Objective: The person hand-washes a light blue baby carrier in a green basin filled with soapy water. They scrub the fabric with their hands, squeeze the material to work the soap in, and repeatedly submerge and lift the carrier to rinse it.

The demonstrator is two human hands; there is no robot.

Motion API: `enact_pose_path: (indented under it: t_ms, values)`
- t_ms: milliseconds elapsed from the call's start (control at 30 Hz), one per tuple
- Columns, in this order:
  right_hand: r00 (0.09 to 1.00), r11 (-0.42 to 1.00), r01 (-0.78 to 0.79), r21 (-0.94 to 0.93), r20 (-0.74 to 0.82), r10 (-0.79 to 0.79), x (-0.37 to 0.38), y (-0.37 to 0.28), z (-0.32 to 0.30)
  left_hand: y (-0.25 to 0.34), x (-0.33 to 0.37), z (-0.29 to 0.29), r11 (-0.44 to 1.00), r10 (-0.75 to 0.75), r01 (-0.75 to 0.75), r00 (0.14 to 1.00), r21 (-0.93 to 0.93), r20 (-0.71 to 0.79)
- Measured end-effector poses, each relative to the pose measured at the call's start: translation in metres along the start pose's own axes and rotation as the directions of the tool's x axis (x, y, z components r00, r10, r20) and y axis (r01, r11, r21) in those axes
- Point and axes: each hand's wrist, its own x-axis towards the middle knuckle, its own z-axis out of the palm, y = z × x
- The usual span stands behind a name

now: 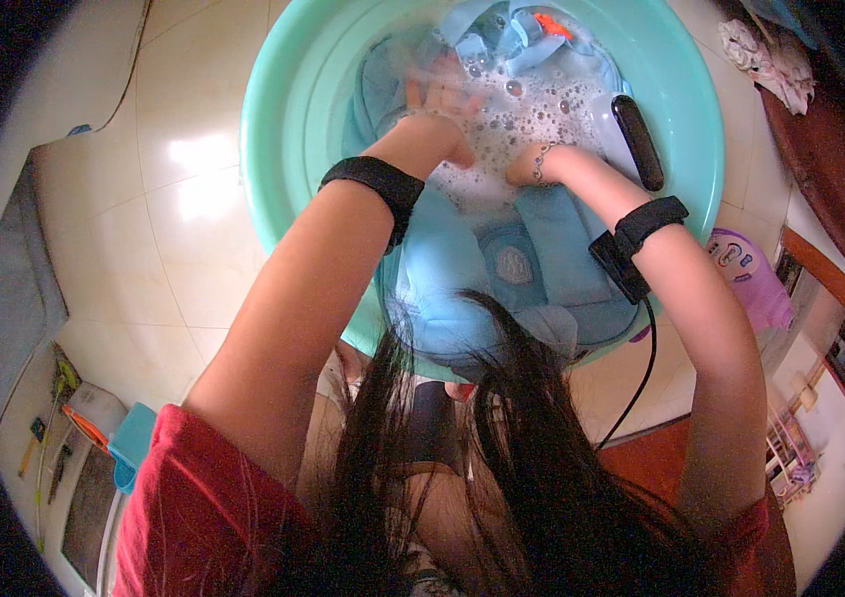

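Observation:
A round mint-green basin (278, 129) holds cloudy, sudsy water and a light-blue padded fabric item (581, 264) with straps, like a bag or carrier. My left hand (445, 97) is sunk in the water at the basin's left middle, over the blue fabric. Its fingers show only dimly through the water, and their grip is unclear. My right hand (525, 164) reaches into the white foam (487, 179) right of it, with the fingers hidden. Several blue straps (532, 45) and an orange piece (554, 27) float near the far rim.
A black-and-white oblong object (638, 144) leans at the basin's right inner wall. Beside the basin lies a purple packet (752, 279). Pale floor tiles (188, 229) are at left, with a blue plastic container (131, 446) lower left. A black cable (651, 348) hangs from my right wrist strap.

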Motion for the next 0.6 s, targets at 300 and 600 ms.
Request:
enact_pose_path:
  t_ms: [300,600]
  values:
    - [0.999,1.0,-0.02,0.013,0.027,0.02,0.026,0.019,0.032,0.006,-0.002,-0.012,0.995,-0.062,0.051,0.991,0.089,0.122]
    - [1.0,0.999,0.031,-0.03,0.002,-0.031,-0.025,-0.019,-0.027,0.005,-0.001,-0.008,0.994,-0.084,0.081,0.996,0.071,0.036]
